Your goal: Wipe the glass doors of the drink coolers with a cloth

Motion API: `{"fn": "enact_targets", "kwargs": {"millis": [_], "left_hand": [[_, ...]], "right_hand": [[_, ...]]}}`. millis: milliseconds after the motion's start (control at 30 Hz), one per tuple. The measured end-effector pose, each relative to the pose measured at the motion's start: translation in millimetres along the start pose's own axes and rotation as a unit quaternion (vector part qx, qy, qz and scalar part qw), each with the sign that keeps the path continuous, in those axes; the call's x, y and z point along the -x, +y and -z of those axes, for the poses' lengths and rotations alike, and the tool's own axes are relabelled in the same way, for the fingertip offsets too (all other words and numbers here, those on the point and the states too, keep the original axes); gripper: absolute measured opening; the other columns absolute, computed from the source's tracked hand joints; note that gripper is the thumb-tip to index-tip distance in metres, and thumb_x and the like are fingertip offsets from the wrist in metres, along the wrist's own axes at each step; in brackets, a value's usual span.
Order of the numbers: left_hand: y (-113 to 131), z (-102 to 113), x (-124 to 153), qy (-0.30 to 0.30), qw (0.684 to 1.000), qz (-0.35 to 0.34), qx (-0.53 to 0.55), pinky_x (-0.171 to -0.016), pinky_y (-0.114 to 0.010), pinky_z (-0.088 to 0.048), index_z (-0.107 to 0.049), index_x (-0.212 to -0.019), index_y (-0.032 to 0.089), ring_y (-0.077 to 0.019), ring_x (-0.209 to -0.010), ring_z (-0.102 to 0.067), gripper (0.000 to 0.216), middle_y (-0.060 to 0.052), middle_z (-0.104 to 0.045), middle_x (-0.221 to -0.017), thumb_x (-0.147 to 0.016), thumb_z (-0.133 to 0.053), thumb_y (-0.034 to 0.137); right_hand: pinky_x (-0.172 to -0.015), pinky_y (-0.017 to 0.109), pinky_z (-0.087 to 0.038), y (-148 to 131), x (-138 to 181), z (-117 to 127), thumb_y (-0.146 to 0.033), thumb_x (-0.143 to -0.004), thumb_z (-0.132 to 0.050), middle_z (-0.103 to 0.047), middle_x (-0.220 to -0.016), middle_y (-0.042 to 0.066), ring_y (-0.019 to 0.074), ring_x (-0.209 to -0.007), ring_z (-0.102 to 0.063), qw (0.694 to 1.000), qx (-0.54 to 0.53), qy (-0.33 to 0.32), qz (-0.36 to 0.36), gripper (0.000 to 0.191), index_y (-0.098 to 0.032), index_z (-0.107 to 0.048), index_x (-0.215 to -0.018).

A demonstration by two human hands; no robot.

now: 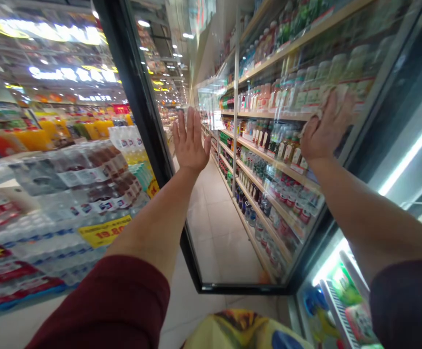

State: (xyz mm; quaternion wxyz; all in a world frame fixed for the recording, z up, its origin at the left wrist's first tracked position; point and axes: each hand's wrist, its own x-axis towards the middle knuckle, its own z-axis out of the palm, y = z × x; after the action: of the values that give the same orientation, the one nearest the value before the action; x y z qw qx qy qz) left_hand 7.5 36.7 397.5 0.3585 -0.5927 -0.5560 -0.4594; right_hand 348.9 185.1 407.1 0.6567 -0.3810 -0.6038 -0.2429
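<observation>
A glass cooler door [229, 252] with a black frame stands swung open in front of me. My left hand [191, 140] lies flat on the glass near the frame's left side, fingers stretched out and holding nothing. Higher up on the right side of the pane, my right hand [325, 128] presses a pale cloth [342, 93] against the glass. Its fingers are somewhat blurred, and most of the cloth is hidden beneath them. Shelves of bottles [265, 138] show in the glass behind both hands.
On the right is the lit cooler interior, with packaged goods [358, 320] on a rack [338, 310]. To the left, shrink-wrapped drink packs [87, 169] are stacked with a yellow price sign [104, 232]. Pale floor tiles [192, 310] run below. Yellow patterned fabric [233, 334] is close beneath me.
</observation>
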Motion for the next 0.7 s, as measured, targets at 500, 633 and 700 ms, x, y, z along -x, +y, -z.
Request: {"fn": "enact_targets", "kwargs": {"millis": [500, 633, 700], "left_hand": [[4, 3, -1, -0.019, 1.0, -0.001, -0.016, -0.137, -0.049, 0.008, -0.033, -0.169, 0.008, -0.0298, -0.168, 0.0, 0.077, -0.015, -0.025, -0.178, -0.104, -0.045, 0.048], [2, 2, -2, -0.025, 0.998, -0.009, -0.052, -0.137, -0.051, 0.007, -0.032, -0.169, 0.006, -0.0299, -0.168, 0.002, 0.078, -0.015, -0.022, -0.179, -0.102, -0.044, 0.044], [1, 0, -1, -0.025, 0.998, -0.007, -0.055, -0.137, -0.05, 0.007, -0.032, -0.169, 0.007, -0.0286, -0.168, 0.003, 0.078, -0.014, -0.022, -0.179, -0.102, -0.043, 0.045]], "right_hand": [[-0.122, 0.069, -0.035, 25, 85, -3, -0.052, -0.1, -0.038, -0.053, -0.165, 0.007, 0.0411, -0.16, -0.036, 0.993, -0.036, -0.064, 0.093, 0.06, -0.042, -0.062, -0.154], [-0.122, 0.07, -0.037, 24, 86, 0, -0.046, -0.1, -0.05, -0.056, -0.16, 0.016, 0.0418, -0.154, -0.045, 0.953, -0.036, -0.167, 0.249, 0.06, -0.025, -0.063, -0.154], [-0.124, 0.07, -0.033, 12, 78, -7, -0.042, -0.105, -0.042, -0.048, -0.163, 0.026, 0.0431, -0.159, -0.036, 0.99, -0.015, -0.03, 0.137, 0.064, -0.01, -0.054, -0.159]]}}
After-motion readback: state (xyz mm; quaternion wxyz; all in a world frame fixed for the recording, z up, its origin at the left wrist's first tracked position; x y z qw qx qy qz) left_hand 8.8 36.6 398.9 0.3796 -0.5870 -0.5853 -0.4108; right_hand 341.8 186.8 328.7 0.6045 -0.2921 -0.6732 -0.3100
